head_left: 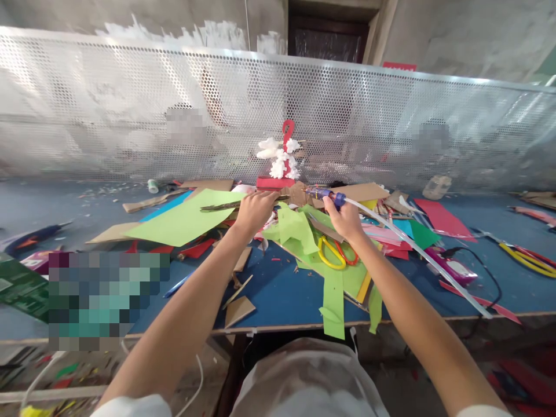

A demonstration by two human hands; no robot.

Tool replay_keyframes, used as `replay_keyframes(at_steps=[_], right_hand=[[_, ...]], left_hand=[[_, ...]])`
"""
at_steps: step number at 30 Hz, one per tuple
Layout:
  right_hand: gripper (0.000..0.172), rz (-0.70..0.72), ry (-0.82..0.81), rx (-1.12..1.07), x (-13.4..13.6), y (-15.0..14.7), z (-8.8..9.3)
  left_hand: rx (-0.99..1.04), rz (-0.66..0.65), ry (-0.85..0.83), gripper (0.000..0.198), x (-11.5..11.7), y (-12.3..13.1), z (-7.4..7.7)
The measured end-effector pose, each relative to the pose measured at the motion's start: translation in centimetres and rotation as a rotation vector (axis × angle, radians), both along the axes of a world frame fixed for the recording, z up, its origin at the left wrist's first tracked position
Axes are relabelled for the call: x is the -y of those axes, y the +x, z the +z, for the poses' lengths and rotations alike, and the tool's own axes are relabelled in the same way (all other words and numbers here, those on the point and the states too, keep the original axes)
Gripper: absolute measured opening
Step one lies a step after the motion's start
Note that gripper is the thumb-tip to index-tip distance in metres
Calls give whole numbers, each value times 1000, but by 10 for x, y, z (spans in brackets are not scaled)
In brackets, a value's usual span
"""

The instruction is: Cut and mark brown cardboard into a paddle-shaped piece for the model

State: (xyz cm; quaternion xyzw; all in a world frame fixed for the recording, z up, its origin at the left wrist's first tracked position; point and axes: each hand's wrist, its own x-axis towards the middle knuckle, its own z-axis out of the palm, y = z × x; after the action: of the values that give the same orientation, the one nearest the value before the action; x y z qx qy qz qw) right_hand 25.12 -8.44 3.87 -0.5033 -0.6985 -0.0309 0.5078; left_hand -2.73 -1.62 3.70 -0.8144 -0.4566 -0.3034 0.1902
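Head view: left hand [256,209] closed on a thin brown strip [221,205]; the strip runs left over the green sheet [182,223]. Right hand [346,219] clamped on a glue gun [324,194], nozzle pointing left at a cardboard piece [299,194] between the hands. Long white stick [417,249] trails from the gun's back toward the edge of the table [282,289]. Scissors [332,253] lie on green scraps just near of the right hand. Red stand [274,183] with white flowers sits behind.
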Motion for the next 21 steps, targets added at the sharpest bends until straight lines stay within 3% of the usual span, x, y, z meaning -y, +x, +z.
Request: replay_keyframes(at_steps=[6,14,21], right_hand=[[70,-84,66,24,-2,-1,-1],[71,-42,75,91,-3,-3,-2],[70,-87,104,81,-6,4,-1]], left_hand=[[-10,-11,-17,43,7,5,5],[-3,-6,-26,41,7,5,4],[3,4,-8,38,6,4,2]])
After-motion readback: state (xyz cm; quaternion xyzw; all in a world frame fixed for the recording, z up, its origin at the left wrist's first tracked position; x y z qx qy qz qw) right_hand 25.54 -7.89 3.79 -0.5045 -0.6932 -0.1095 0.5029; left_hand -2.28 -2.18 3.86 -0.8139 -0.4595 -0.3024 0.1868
